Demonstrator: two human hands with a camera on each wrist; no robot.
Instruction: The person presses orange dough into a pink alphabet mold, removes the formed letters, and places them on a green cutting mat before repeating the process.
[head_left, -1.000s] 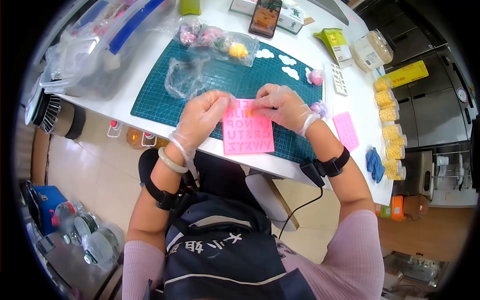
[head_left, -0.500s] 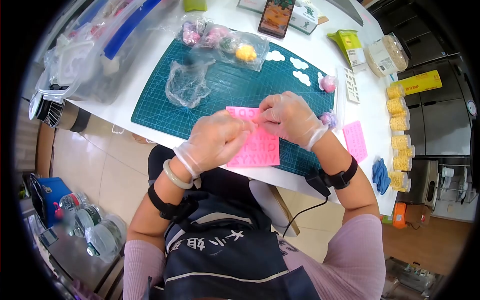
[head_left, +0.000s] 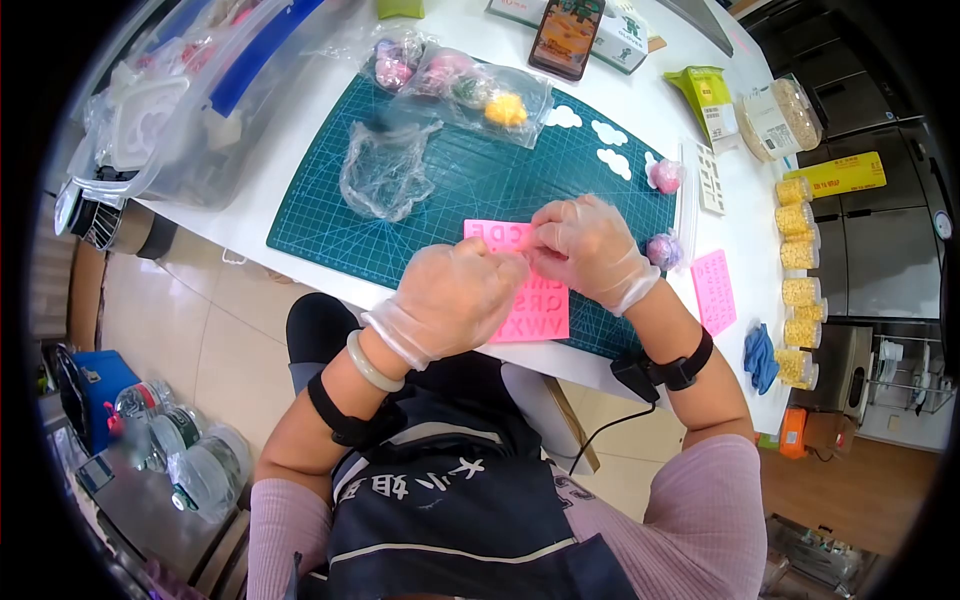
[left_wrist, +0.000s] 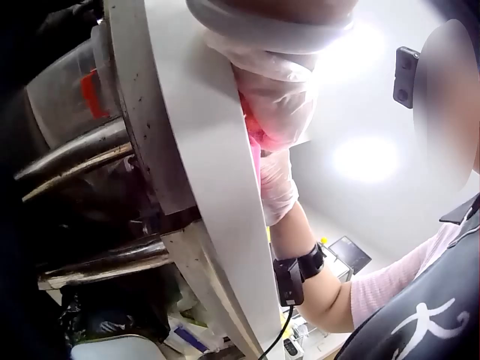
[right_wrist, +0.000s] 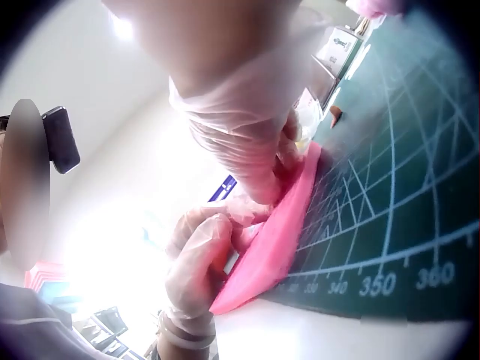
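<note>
Pale tiled floor (head_left: 230, 330) down at left, dark cabinets (head_left: 880, 230) off to the right, bright ceiling light (left_wrist: 365, 159) glowing overhead.

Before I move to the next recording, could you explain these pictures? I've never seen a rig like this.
There is no robot: a person works in thin clear gloves. The widest picture comes from a camera on the head, looking down; the other two come from cameras strapped to the left and right wrists.

On a white table lies a green cutting mat, with crumpled clear plastic, white cloud shapes and wrapped colourful lumps on it.

The left hand and right hand meet, fingers curled, over a pink letter sheet. The fingertips are partly hidden, so I can't tell whether they pinch something small.
</note>
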